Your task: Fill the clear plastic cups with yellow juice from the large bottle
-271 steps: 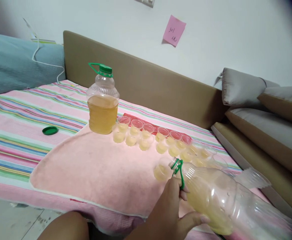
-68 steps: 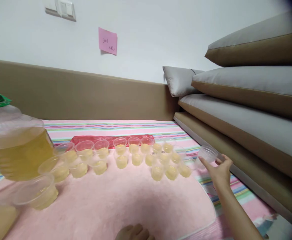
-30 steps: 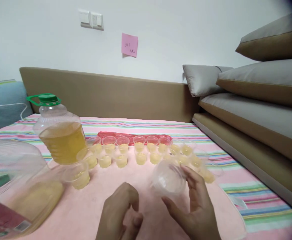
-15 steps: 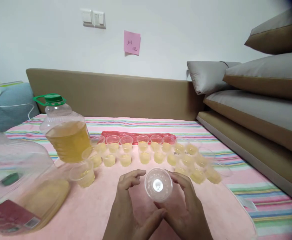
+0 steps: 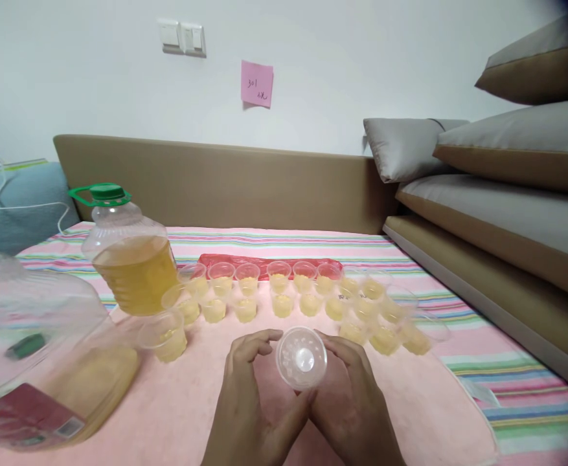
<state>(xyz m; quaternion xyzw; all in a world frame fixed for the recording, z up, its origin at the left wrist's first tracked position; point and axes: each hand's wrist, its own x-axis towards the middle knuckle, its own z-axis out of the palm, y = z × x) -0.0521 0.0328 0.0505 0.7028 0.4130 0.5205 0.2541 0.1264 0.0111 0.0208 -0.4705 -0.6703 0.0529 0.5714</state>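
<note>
Large to small. Bed [image 5: 45, 259], striped sheet, with a pink towel [image 5: 206, 401] spread over it. Near left, a tilted oil jug [image 5: 35, 362], uncapped and partly full; behind it a capped jug [image 5: 131, 259] standing upright. Along the far towel edge, rows of small filled cups [image 5: 284, 301] in front of a red tray [image 5: 264, 262].

Change: half a second ago the empty cup [image 5: 302, 358] sat a little higher and further right between the hands; a second ago the right hand alone carried it, and the left was curled apart. Now both hands have closed in on it, low over the towel's near middle, its base facing the viewer.

Pose: left hand [image 5: 252, 401] palm inward, fingers arched over the cup's left rim, thumb meeting the right hand beneath. Right hand [image 5: 354, 401] cradles the cup's right side, fingers bent narrowly round it.
</note>
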